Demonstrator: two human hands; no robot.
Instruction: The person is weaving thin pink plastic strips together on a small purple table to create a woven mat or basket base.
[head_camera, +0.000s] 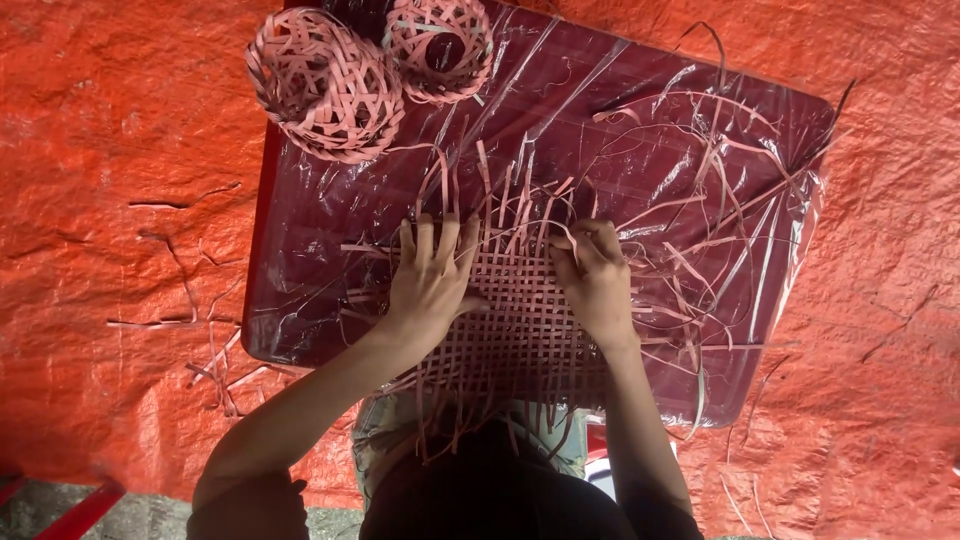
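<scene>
A flat woven mat (515, 320) of thin pale strips is seen at the lower middle of the frame, lying on a counter (300, 300) wrapped in clear plastic film. It is judged light, springy and easily unravelled at its loose edges, so it is best held flat over the woven centre. The left hand (430, 280) is spread open and pressed on the mat's left part. The right hand (595, 280) is closed, pinching a single strip (556, 243) at the mat's upper edge. Loose strips (720, 170) are scattered at the right and may snag. Two small woven baskets (325, 85) are set at the upper left, well apart. An orange tarpaulin (100, 150) is spread underneath.
</scene>
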